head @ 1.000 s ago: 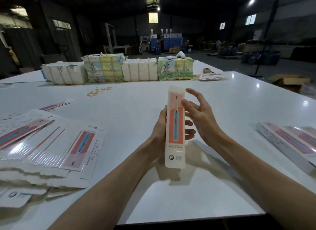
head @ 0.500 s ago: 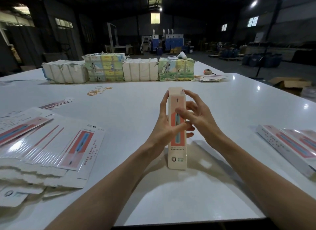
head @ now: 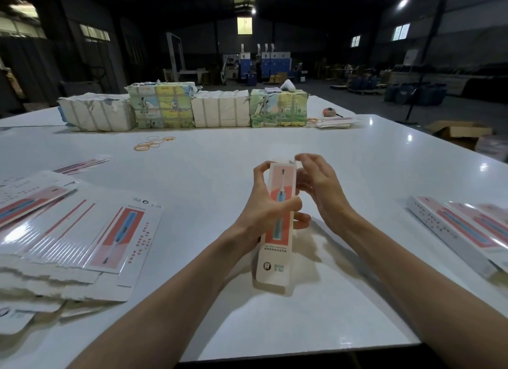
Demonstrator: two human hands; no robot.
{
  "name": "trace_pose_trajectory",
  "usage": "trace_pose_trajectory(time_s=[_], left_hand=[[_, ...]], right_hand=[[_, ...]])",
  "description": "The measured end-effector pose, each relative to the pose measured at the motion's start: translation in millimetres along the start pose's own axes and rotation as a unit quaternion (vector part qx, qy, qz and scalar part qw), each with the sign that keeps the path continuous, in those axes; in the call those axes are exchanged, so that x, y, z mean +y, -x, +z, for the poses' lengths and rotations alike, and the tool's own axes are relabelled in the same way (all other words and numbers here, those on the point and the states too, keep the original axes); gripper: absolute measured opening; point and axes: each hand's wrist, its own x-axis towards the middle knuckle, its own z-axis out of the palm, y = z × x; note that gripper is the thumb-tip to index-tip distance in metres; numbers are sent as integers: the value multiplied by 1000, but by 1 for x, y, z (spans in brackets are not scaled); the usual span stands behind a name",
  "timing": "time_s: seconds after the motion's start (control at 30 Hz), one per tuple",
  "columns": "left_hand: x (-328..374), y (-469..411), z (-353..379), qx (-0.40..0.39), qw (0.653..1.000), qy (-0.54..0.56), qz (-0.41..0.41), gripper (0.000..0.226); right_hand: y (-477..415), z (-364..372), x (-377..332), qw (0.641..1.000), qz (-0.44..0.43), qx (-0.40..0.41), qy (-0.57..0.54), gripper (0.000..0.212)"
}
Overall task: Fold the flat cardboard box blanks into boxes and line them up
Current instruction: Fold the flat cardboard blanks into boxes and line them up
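Note:
A tall narrow white-and-coral box (head: 276,247) with a toothbrush picture stands upright on its lower end on the white table (head: 220,182), in the middle. My left hand (head: 264,206) grips it around the middle, thumb across the front. My right hand (head: 316,187) is at the box's upper right, with its fingertips pinching the top flap. A fanned stack of flat blanks (head: 68,231) lies at the left. Several folded boxes (head: 461,231) lie side by side at the right edge.
Wrapped bundles (head: 187,107) stand in a row along the far side of the table, with loose rubber bands (head: 154,143) in front of them. A few more blanks (head: 335,121) lie at the far right. An open carton (head: 461,131) sits on the floor beyond the table's right edge.
My left hand has wrapped round the box's middle. My right hand rose from the box's front to its top flap. The box now stands on the table, slightly tilted.

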Motion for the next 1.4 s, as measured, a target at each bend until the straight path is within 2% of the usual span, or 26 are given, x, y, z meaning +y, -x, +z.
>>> trace_pose_trajectory(time_s=[0.13, 0.3, 0.43, 0.63, 0.77, 0.93, 1.17, 1.4], left_hand=[[1, 3, 0, -17, 1000, -23, -5, 88], [3, 5, -5, -41, 999, -23, -13, 87], [2, 3, -4, -39, 999, -12, -16, 85], [2, 2, -5, -41, 999, -16, 3, 83], [0, 1, -5, -42, 998, -51, 25, 81], [-7, -1, -7, -41, 996, -55, 53, 91], [-7, -2, -6, -43, 996, -59, 55, 102], [-4, -2, -9, -50, 996, -59, 44, 100]], right_hand=[[-4, -6, 2, 999, -7, -9, 39, 25], [-2, -9, -4, 989, -89, -20, 116, 18], [1, -8, -9, 985, -120, -24, 119, 20], [3, -9, -19, 996, -66, -57, 1, 22], [0, -8, -22, 999, -14, -26, -27, 14], [-2, -13, -26, 995, 46, -11, -85, 11], [-2, -17, -27, 997, 30, -16, -64, 12], [-2, -18, -24, 998, -1, -54, -18, 22]])
